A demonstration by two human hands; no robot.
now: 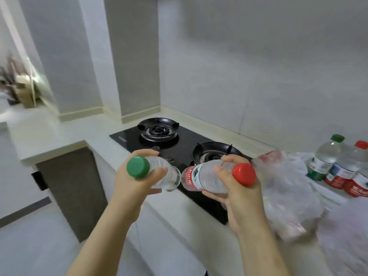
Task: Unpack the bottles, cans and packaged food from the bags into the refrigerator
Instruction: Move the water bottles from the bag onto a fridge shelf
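Observation:
My left hand (133, 188) grips a clear water bottle with a green cap (159, 170), held on its side with the cap toward me. My right hand (239, 196) grips a second water bottle with a red cap and a red label (203, 177), also on its side. The two bottle bases nearly touch above the front edge of the black gas hob (179, 144). A crumpled clear plastic bag (286, 192) lies on the counter right of my right hand. No refrigerator is in view.
Several more water bottles (342, 166) with green and red caps stand at the right edge on the white counter (59, 134). The hob has two burners. Grey tiled walls close the corner behind. A dark cabinet side (73, 192) and light floor lie at the left.

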